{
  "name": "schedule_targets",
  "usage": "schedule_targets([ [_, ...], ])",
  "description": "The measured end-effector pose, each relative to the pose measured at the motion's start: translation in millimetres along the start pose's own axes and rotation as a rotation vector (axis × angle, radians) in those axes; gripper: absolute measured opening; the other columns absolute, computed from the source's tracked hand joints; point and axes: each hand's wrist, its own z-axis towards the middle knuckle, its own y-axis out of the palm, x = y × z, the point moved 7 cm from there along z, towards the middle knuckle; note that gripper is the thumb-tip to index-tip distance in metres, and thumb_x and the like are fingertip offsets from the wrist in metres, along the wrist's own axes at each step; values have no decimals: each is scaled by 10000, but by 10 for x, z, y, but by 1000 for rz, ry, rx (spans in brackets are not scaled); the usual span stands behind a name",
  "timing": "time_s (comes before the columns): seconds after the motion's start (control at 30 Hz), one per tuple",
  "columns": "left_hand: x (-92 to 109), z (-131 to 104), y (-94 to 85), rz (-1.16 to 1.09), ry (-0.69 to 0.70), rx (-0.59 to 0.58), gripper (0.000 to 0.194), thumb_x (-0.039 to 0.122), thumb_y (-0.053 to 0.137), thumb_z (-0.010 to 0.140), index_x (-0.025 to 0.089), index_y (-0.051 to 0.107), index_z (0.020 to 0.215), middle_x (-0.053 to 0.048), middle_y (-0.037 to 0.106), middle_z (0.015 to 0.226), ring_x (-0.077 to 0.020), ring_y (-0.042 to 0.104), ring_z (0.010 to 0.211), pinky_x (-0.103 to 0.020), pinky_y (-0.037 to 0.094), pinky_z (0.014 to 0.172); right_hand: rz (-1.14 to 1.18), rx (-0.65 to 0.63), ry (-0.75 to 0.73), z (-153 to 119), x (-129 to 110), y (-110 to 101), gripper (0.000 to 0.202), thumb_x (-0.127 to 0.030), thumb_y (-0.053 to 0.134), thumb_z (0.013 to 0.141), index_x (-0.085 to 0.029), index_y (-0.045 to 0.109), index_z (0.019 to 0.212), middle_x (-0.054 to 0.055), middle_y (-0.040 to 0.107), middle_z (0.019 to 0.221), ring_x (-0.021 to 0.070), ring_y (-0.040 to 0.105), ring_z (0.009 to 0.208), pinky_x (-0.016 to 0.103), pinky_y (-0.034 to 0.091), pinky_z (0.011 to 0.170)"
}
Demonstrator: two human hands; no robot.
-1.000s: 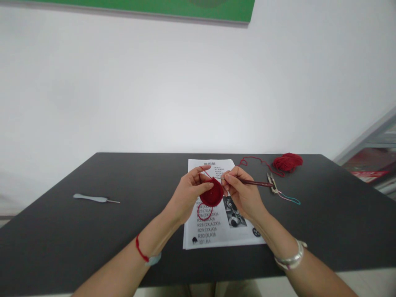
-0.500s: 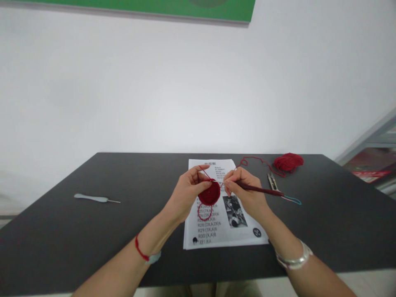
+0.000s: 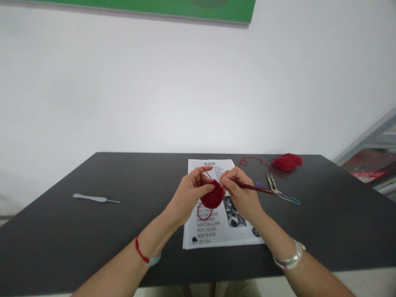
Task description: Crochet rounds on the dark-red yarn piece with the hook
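Observation:
My left hand [image 3: 188,194] pinches the upper left edge of a round, dark red crochet piece [image 3: 212,198], with a strand of red yarn running over its raised index finger. A loose loop of yarn [image 3: 198,212] hangs below the piece. In my right hand [image 3: 239,187], gripped like a pen, is a crochet hook [image 3: 258,188] with a dark reddish handle. Its thin metal shaft reaches the top edge of the crochet piece. The hook's very tip is too small to make out. Both hands are above printed pattern sheets [image 3: 247,239].
A red yarn ball [image 3: 287,163] lies at the back right, its strand trailing left. Thread snips [image 3: 272,183] with a blue cord lie in front of it, beside a small purple item [image 3: 258,185]. A second, grey-handled hook [image 3: 94,198] rests on the black table [image 3: 139,173] at left.
My right hand and the hook have shifted slightly left, and the hook's shaft now lies closer over the piece. The crochet piece has moved a little right and down. More of the snips shows.

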Motion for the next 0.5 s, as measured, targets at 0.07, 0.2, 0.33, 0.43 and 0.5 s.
schedule_targets([
  [0.07, 12, -3, 27, -2, 11, -21, 444, 87, 738, 627, 149, 626, 1052, 48, 607, 663, -81, 540, 611, -224, 409, 615, -81, 19, -59, -10, -27, -14, 129, -293, 645, 837, -231, 570, 753, -37, 548, 656, 125, 476, 582, 263, 390, 555],
  [0.2, 17, -13, 59, -32, 4, -53, 465, 77, 753, 618, 159, 630, 1059, 45, 608, 679, -81, 544, 637, -224, 407, 636, -258, -12, -146, -22, -89, -3, 117, -312, 619, 861, -240, 602, 770, -21, 543, 699, 138, 469, 624, 276, 375, 576],
  [0.33, -9, -24, 54, -50, -22, -49, 479, 83, 772, 603, 169, 644, 1057, 34, 616, 706, -92, 554, 680, -234, 412, 678, -152, -66, -119, -7, -59, 26, 69, -311, 668, 821, -251, 646, 793, -2, 603, 777, 162, 536, 723, 298, 422, 659],
  [0.43, -33, -23, 54, -60, -51, -64, 476, 91, 786, 600, 167, 654, 1052, 20, 630, 721, -101, 563, 691, -235, 413, 680, -3, -54, -23, 7, 10, 29, 105, -250, 753, 732, -252, 652, 760, -12, 617, 781, 153, 553, 737, 287, 436, 687],
  [0.5, -40, -18, 52, -90, -68, -82, 461, 87, 790, 598, 166, 670, 1036, 11, 640, 729, -100, 568, 687, -227, 414, 670, 80, -20, 36, 7, 36, 32, 139, -232, 783, 688, -243, 650, 728, -14, 623, 787, 146, 556, 735, 279, 440, 690],
])
